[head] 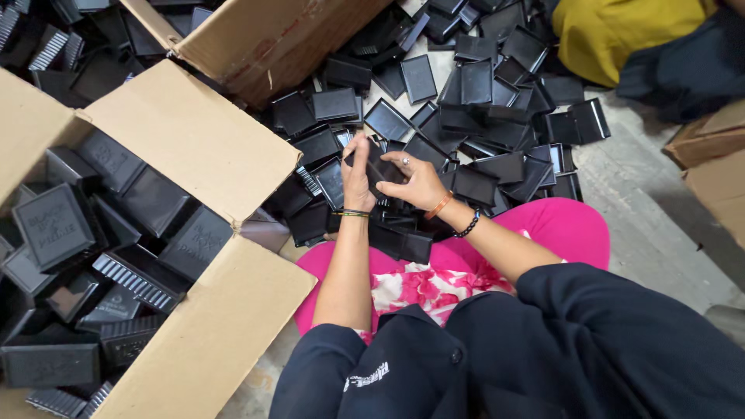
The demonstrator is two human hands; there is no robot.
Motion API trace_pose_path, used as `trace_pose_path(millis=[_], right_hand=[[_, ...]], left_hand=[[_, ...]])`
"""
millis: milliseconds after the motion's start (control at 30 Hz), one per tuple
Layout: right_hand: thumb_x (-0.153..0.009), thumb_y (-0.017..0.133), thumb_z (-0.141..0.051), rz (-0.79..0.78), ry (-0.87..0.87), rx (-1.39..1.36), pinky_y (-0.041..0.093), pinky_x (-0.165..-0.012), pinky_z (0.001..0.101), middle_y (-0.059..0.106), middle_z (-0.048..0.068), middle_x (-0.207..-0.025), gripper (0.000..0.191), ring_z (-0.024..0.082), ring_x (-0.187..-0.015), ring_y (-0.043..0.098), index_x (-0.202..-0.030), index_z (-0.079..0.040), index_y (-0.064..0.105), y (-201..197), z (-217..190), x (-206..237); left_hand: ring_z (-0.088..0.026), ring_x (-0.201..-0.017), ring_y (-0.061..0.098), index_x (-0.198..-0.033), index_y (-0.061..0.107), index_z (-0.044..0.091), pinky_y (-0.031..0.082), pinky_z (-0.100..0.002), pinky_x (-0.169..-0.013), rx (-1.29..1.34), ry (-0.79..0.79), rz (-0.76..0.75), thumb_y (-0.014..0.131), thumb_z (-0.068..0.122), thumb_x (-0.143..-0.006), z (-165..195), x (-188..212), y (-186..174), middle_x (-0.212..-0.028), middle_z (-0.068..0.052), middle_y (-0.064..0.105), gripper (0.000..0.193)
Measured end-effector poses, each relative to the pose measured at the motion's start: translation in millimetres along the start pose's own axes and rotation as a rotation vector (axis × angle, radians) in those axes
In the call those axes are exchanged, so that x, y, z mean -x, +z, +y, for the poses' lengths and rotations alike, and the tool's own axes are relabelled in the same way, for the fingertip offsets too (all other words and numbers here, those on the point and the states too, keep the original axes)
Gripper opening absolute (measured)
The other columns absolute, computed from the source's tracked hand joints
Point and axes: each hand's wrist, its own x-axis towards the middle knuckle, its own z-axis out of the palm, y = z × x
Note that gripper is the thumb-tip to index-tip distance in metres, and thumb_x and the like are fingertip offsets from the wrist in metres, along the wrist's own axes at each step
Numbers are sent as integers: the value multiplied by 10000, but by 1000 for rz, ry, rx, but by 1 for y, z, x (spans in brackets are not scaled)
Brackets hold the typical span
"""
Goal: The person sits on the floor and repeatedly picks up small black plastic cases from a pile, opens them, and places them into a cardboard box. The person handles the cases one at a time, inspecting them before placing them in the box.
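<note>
Near centre of scene, above my lap, am holding black plastic piece [382,168] between both hands. Left hand [358,180] gripping its left edge, fingers curled. Right hand [420,184] pinching right side, ring finger showing. Loose black pieces [497,93] lying piled on floor beyond. Open cardboard box [194,140] sitting at left, holding more black parts. Yellow cloth [613,31] lying far right.

We are seeing glossy black plastic trays [475,81] heaped beside a matt brown cardboard box [194,140]. The concrete floor [660,225] is looking rough.
</note>
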Motion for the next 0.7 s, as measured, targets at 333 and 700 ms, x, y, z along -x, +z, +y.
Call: trace_pose_path(millis=[333, 700], right_hand=[[-819, 868, -123, -53, -95, 62, 569, -926, 271, 706, 75, -1218, 580, 101, -1070, 669, -1334, 9, 636, 3, -26, 4], [-865, 849, -168, -23, -113, -30, 561, -904, 251, 695, 51, -1189, 581, 56, -1059, 640, -1346, 21, 584, 0, 4, 9]], left_hand=[[-150, -1024, 652, -1325, 547, 24, 547, -290, -916, 10, 103, -18, 792, 79, -902, 13, 17, 17, -1151, -66, 659, 492], [-159, -1049, 609, -1445, 461, 61, 518, -305, -928, -110, 34, 8, 798, 72, -869, -1, 23, 16, -1188, -70, 597, 667]])
